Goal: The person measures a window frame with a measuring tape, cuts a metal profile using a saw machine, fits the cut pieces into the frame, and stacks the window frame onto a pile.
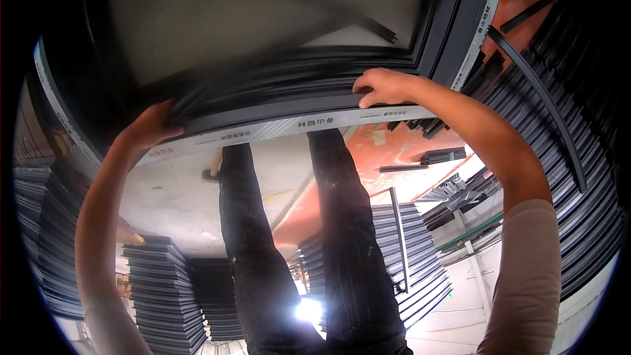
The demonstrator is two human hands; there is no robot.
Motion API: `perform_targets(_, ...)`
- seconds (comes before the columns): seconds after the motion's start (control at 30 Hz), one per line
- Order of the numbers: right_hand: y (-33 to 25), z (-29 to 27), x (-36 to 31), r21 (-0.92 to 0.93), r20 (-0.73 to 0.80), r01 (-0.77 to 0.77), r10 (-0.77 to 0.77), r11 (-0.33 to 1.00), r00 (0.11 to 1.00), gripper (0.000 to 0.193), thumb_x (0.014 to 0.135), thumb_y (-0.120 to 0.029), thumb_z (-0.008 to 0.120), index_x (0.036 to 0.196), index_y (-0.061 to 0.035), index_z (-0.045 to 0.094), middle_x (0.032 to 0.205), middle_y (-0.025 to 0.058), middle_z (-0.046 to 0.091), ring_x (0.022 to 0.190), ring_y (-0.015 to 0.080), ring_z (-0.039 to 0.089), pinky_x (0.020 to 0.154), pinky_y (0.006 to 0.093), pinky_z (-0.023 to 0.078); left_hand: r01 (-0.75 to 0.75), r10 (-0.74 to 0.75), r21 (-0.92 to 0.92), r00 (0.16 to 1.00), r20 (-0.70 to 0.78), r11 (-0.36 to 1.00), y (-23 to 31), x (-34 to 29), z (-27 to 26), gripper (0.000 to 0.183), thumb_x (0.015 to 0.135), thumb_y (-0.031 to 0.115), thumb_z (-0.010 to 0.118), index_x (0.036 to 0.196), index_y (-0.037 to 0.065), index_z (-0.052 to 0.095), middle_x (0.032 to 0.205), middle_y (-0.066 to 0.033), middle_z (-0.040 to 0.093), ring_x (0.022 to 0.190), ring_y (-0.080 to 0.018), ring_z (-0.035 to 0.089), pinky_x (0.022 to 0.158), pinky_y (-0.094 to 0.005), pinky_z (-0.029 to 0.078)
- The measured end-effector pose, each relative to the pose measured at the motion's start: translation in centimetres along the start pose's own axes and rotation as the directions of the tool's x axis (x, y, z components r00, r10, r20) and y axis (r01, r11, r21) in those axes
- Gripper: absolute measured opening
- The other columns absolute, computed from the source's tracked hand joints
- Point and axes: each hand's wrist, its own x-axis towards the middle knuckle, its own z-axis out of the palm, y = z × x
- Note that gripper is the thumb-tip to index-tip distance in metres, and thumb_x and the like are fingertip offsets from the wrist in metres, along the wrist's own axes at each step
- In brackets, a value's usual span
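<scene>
Frame: a large, dark grey metal frame with stepped, grooved rails spans the view from 10 through 12 to 2 o'clock, its near rail crossing above the legs.
Edge strip: a whitish printed film runs along the near rail's outer face and up the side at 1 o'clock.
Left hand: the bare left hand, just past 9 o'clock, has its fingers closed over the near rail by the frame's corner; their tips are lost in shadow.
Right hand: the bare right hand, between 1 and 2 o'clock, touches the same rail with bent fingers, thumb set apart; whether they squeeze it, I cannot tell.
Legs: two legs in black trousers stand at 6 o'clock.
Floor: pale grey flooring lies toward 8 o'clock, an orange-red surface toward 2.
Stacks: long dark metal bars are piled at 3 o'clock; another layered dark pile sits near 8.
Loose bar: one slim dark bar, bowed in this view, lies between 2 and 3 o'clock.
Light: a white glare shows at 6 o'clock.
</scene>
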Motion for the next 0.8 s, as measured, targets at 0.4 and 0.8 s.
perform_targets(0.4, 1.5, 3.7, 0.1, -0.144, -0.153, -0.021, -0.001, 0.989, 0.988, 0.044, 0.073, -0.024, 0.073, 0.108, -0.0001, 0.059, 0.104, 0.0172, 0.058, 0.104, 0.0337, 0.054, 0.090, 0.0404, 0.042, 0.000, 0.015, 0.128, 0.993, -0.114, 0.992, 0.4, -0.1, 3.1, 0.038, 0.073, 0.011, 0.072, 0.106, -0.001, 0.057, 0.105, -0.0206, 0.060, 0.097, -0.0348, 0.059, 0.086, -0.0418, 0.046)
perform_targets(0.8, 3.7, 4.6, -1.0, -0.170, -0.238, 0.068, -0.108, 0.983, 0.965, 0.049, 0.080, -0.040, 0.064, 0.116, -0.0067, 0.059, 0.115, 0.0186, 0.056, 0.110, 0.0355, 0.050, 0.092, 0.0470, 0.039, 0.040, -0.038, 0.034, 0.997, -0.065, 0.999, 1.2, 0.7, 3.4, 0.036, 0.074, 0.026, 0.071, 0.099, 0.002, 0.062, 0.090, -0.0179, 0.063, 0.085, -0.0331, 0.061, 0.077, -0.0412, 0.047)
